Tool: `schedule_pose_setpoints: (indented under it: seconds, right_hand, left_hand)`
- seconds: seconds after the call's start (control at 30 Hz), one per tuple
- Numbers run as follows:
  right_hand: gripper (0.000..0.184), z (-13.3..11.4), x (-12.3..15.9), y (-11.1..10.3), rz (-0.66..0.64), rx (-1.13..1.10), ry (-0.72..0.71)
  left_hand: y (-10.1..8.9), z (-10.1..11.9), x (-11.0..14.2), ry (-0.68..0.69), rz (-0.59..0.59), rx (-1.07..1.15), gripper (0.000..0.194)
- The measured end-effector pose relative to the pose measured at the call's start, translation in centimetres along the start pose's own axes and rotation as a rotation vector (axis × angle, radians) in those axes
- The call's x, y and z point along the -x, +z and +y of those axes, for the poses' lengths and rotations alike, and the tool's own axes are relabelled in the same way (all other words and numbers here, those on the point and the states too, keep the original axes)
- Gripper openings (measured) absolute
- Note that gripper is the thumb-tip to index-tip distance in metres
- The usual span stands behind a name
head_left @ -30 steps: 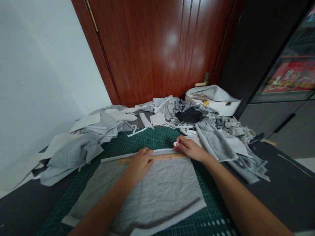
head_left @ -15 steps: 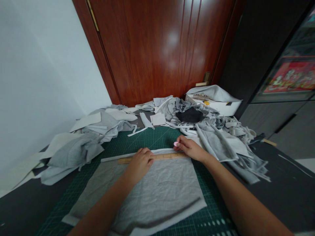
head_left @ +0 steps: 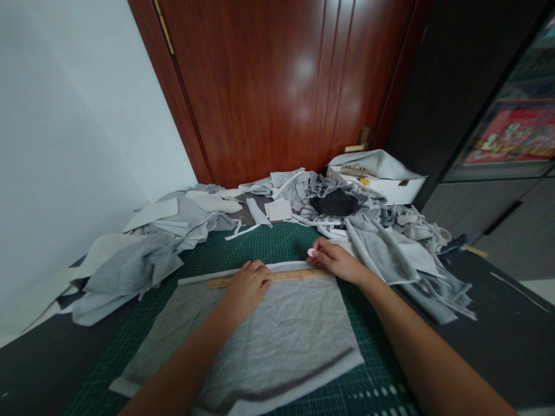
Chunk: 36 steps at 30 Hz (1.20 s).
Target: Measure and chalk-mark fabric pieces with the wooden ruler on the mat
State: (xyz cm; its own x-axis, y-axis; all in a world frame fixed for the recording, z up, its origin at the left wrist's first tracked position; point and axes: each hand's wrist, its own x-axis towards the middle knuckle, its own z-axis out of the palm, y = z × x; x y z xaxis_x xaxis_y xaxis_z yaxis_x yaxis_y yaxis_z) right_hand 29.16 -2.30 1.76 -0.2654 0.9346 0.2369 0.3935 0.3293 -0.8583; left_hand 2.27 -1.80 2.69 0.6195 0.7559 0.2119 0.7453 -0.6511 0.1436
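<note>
A grey piece of fabric (head_left: 299, 323) with pale folded edges lies spread on the green cutting mat (head_left: 243, 248). Along its far edge runs a wooden ruler (head_left: 295, 275). My left hand (head_left: 249, 286) presses on the ruler near its middle, fingers bent over it and close together. At the ruler's right end, my right hand (head_left: 336, 259) pinches a small round pink piece (head_left: 311, 252) that looks like tailor's chalk. Its lower fingers rest by the fabric's far right corner. The chalk's marking edge is too small to make out.
Grey cloth pieces (head_left: 130, 266) are heaped on the left. More scraps (head_left: 381, 248) pile up at the right, near a white box (head_left: 390, 188). Pale square pieces (head_left: 278, 210) lie behind the mat. A wooden door (head_left: 260, 86) stands behind the dark table (head_left: 498, 335).
My right hand has shifted very slightly to the right along with the pink chalk. The left hand, ruler and fabric have stayed in place.
</note>
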Motion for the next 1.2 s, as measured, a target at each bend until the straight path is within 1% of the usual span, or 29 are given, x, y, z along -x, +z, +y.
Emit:
schedule_pose_setpoints:
  seconds: [0.17, 0.33, 0.4, 0.5, 0.57, 0.67, 0.8, 0.87, 1.03, 1.2]
  right_hand:
    - [0.028, 0.2, 0.0, -0.3, 0.028, -0.121, 0.027]
    - [0.029, 0.3, -0.1, -0.3, 0.033, -0.120, 0.036]
    - [0.028, 0.3, -0.1, -0.3, 0.034, -0.116, 0.030]
    - [0.026, 0.4, 0.0, -0.2, 0.034, -0.089, 0.009]
    - [0.024, 0.3, 0.0, 0.2, 0.035, -0.042, -0.008]
    - [0.020, -0.1, -0.3, 1.2, 0.053, 0.059, -0.049]
    - [0.017, -1.0, -1.0, 3.2, 0.090, 0.223, -0.108]
    - [0.015, -1.5, -1.5, 4.2, 0.089, 0.292, -0.132]
    - [0.007, -2.7, -3.1, 6.3, 0.011, 0.380, -0.178]
    - [0.005, -3.1, -5.0, 7.6, -0.048, 0.423, -0.146]
  left_hand:
    - [0.1, 0.6, 0.4, 0.030, 0.028, 0.006, 0.028]
    - [-0.1, 2.5, 0.6, 0.045, -0.044, -0.193, 0.034]
    - [0.4, 3.4, 0.7, 0.049, -0.069, -0.286, 0.036]
    - [1.8, 4.3, 1.0, 0.035, -0.101, -0.384, 0.039]
    - [2.7, 4.7, 1.2, 0.022, -0.085, -0.415, 0.039]
    - [3.3, 5.1, 1.4, 0.023, -0.031, -0.436, 0.040]
    - [3.0, 5.4, 1.4, 0.047, 0.010, -0.459, 0.041]
    - [3.1, 5.5, 1.4, 0.061, 0.026, -0.482, 0.040]
    - [4.1, 5.4, 1.5, 0.074, 0.075, -0.517, 0.036]
    - [5.1, 5.1, 1.6, 0.093, 0.112, -0.497, 0.033]
